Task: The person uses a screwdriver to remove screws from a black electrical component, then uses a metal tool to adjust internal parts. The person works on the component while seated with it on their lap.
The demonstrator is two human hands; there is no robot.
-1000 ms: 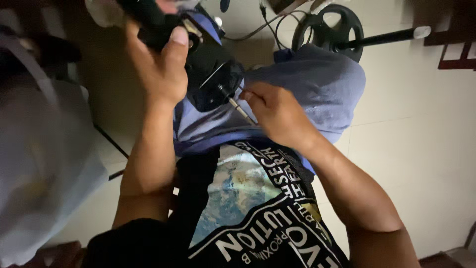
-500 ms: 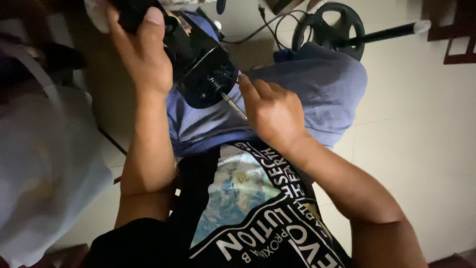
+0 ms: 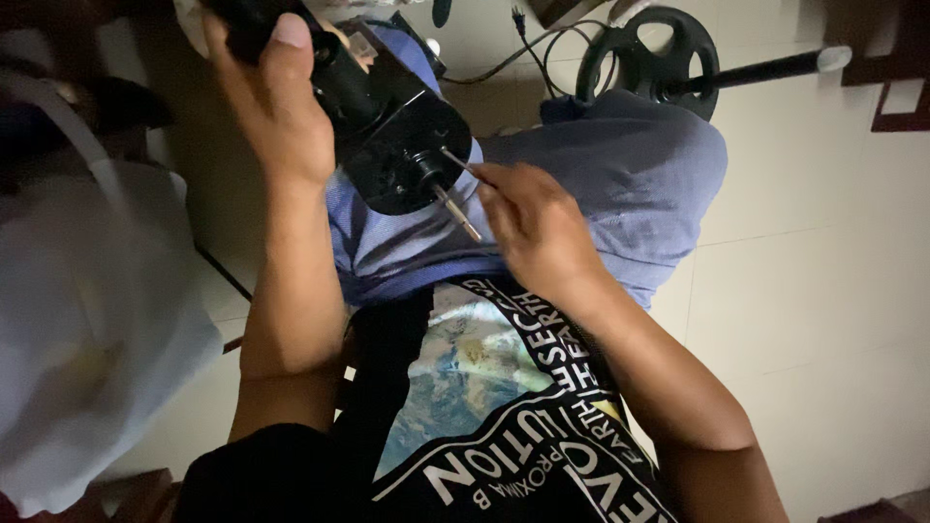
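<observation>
Two hands at work, left hand [image 3: 276, 107] gripping black motor [image 3: 392, 131], right hand [image 3: 533, 223] fingers pinching thin tool [image 3: 460, 163] at its face.

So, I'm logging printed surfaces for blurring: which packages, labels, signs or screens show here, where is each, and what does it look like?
Printed graphic on the black T-shirt: bottom centre, on the person's chest; a blue-green globe-like picture ringed by white lettering.
No packages, signs or screens show.
No label can be made out on the black round motor housing gripped by the left hand, beside the right hand.
</observation>
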